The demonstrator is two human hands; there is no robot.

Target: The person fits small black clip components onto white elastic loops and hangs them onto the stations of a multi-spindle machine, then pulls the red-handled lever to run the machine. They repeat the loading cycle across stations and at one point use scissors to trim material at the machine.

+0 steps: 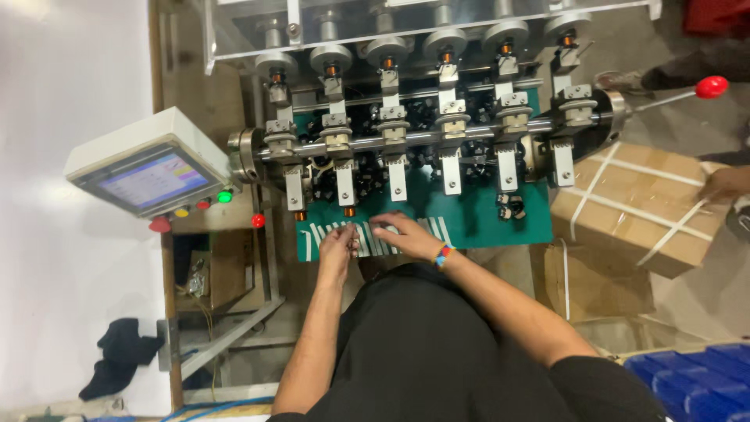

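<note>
Working at the near edge of a green work plate (484,223), both hands sit over a row of short white strips (367,237) laid side by side; the left hand (337,246) is at roughly 7 o'clock of the plate, fingers curled and pinched together at the strips, though whether a strip is actually gripped cannot be told; the right hand (402,232) lies just beside it at 6 o'clock, fingers bent and resting on the strips, with a multicoloured wristband (444,255) at the wrist. At 12 o'clock of the hands stands a multi-spindle coil winding machine (437,117), six stations in a row along a horizontal steel shaft (422,139); copper-coloured wound bobbins (348,211) show at several stations. A lever with a red knob (711,86) projects at 2 o'clock. A touchscreen control box (144,160) with coloured buttons sits at 9 o'clock. A strapped cardboard carton (637,203) lies at 3 o'clock, another person's hand (723,184) touching it; blue bins (695,383) are at 5 o'clock.
</note>
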